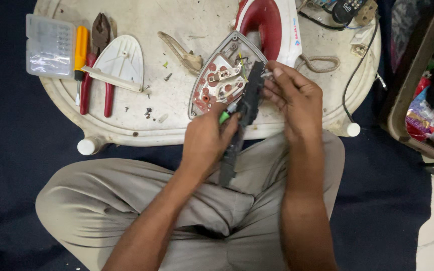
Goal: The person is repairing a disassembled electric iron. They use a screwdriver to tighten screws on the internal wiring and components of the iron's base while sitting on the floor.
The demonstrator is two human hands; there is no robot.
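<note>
Iron's dark handle piece (241,123) is pinched at its top by your right hand (295,95) and gripped lower by your left hand (204,143), steadying it above the opened soleplate (217,83) on the tabletop (141,115).

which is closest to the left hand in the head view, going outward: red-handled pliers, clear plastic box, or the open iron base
1. Open iron base: just above the left hand, at table centre.
2. Red-handled pliers: well off to the left side.
3. Clear plastic box: farthest, at the table's far left corner.

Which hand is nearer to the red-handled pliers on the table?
Left. The left hand is to the right of the red-handled pliers, apart from them; the right hand is farther right.
</note>
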